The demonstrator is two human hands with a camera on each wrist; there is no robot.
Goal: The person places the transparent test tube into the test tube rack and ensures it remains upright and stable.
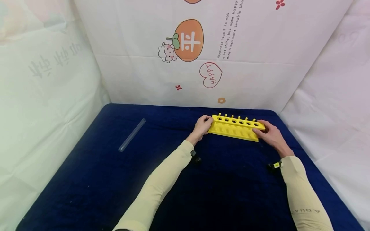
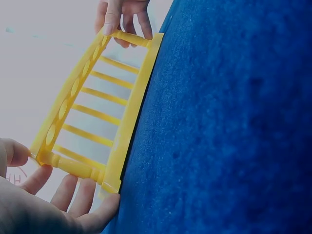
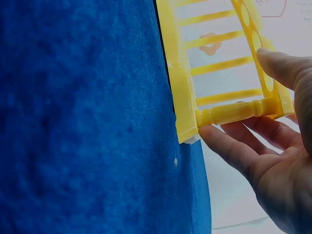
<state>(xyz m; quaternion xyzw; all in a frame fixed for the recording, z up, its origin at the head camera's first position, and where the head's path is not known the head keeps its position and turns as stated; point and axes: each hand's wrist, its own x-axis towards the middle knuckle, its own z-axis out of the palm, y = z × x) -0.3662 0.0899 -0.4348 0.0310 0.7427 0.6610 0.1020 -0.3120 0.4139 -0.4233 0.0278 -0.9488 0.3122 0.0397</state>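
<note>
A yellow test tube rack [image 1: 234, 128] stands upright on the dark blue table, with a row of round holes along its top bar and pegs behind. At its left end my left hand [image 1: 201, 126] grips the rack's end, thumb at the top bar. My right hand [image 1: 271, 134] holds the opposite end; in the right wrist view its thumb [image 3: 278, 66] lies on the top bar, fingers behind the end post. A clear test tube [image 1: 132, 135] lies on its side on the left part of the table, apart from both hands.
The blue cloth-covered table [image 1: 86, 179] ends just behind the rack at its back edge. White printed sheets [image 1: 254, 41] hang behind it and on both sides, close to the table's edges.
</note>
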